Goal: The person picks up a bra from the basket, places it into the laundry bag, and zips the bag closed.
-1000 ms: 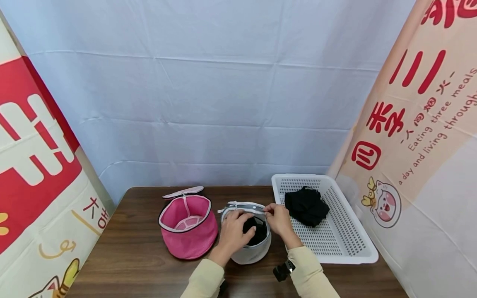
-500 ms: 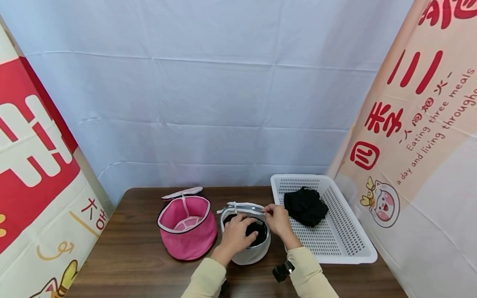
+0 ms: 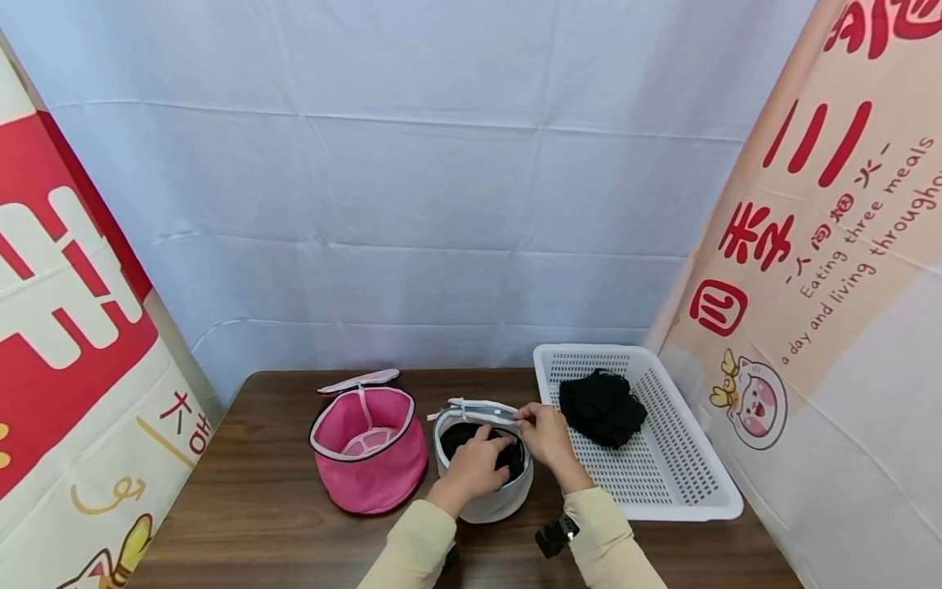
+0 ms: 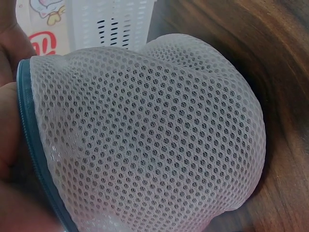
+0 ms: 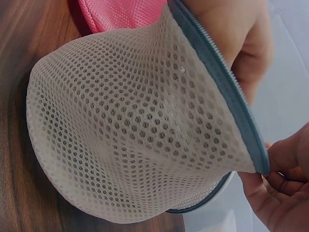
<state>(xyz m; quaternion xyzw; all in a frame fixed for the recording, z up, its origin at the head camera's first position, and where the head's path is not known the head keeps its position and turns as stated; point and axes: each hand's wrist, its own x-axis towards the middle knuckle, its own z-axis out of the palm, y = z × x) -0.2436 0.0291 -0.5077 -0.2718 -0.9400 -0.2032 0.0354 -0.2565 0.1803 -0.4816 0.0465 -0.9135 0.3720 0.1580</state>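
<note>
A small white-grey mesh laundry bag with a blue-grey zip stands upright on the table, its mouth unzipped. Black fabric lies inside it. My left hand reaches into the mouth, fingers spread over the fabric; the bag's wall hides part of this hand in the right wrist view. At the rim's right side my right hand pinches the zipped edge between thumb and fingers, also visible in the right wrist view at the zip. The mesh wall fills the left wrist view.
To the left stands an open pink mesh bag, its lid folded back. On the right, a white perforated basket holds a crumpled black cloth. The wooden table ends at a pale hanging sheet.
My left hand has shifted right and deeper into the mesh bag, from the rim's left side onto the black fabric. The right hand keeps pinching the rim.
</note>
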